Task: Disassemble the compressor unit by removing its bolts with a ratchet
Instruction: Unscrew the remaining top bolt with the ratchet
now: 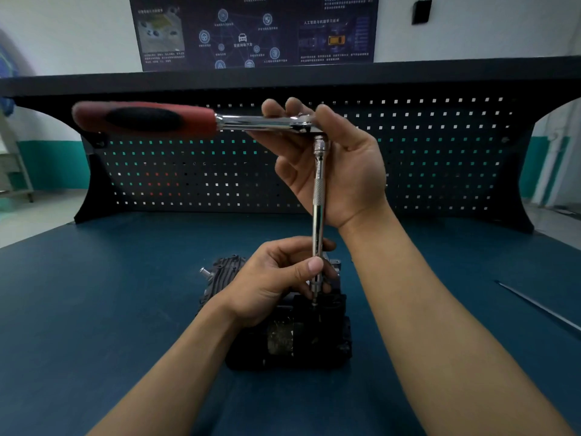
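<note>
Black pegboard [440, 171] behind compressor [314, 341], thin rod [540, 306] right

The blue-matted worktop [94, 294] lies open along its whole left side, from near edge to far edge, wide enough for a hand to pass. In the middle, toward the near edge, stands the black finned metal compressor unit [283, 347], with the left hand [270, 284] over its top. An upright chrome extension bar [319, 196] rises from the unit, and that hand pinches it low down. The right hand [342, 174] holds the head of the red-and-black-handled chrome ratchet [195, 121]. Its handle reaches leftward high above the worktop, with free room beneath it. Both forearms cross the near edge, one on either side of the unit. A black perforated metal back panel [440, 158] closes off the far edge. Toward the right edge lies a thin grey metal rod [540, 306], with open surface between it and the right forearm.
</note>
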